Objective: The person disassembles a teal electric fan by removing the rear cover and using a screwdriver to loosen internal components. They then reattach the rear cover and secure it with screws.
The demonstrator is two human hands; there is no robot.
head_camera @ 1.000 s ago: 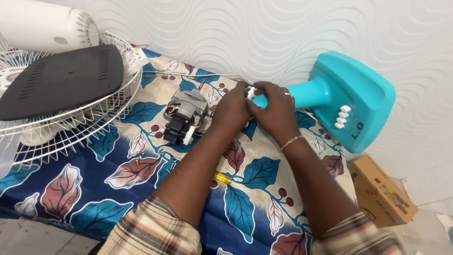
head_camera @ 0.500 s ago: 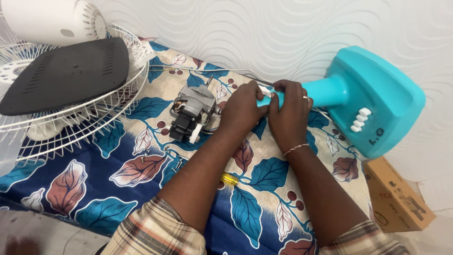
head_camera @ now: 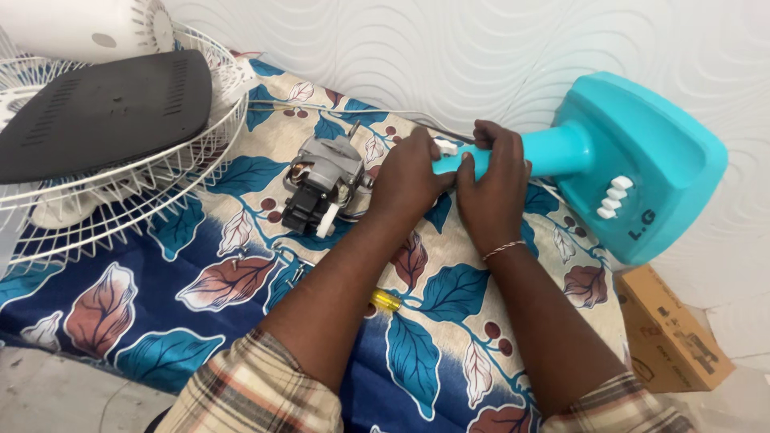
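The neck of the turquoise fan stand (head_camera: pixel 609 164), laid on the leaf-patterned cloth (head_camera: pixel 241 281), is gripped by the right hand (head_camera: pixel 491 188). Its tip is pinched by the left hand (head_camera: pixel 411 176), just beside the fan motor (head_camera: pixel 325 188).

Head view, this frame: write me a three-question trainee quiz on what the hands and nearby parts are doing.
1. True or false: both hands grip the turquoise fan stand at its neck.
2. What lies just left of the left hand on the leaf-print cloth?
A. a cardboard box
B. a bare fan motor
C. a fan blade
3. Fill in: the yellow screwdriver handle shows between the person's two ____.

Key
1. True: the left hand and the right hand close round the neck's end.
2. B: the fan motor sits there; the cardboard box is on the floor at right.
3. forearms
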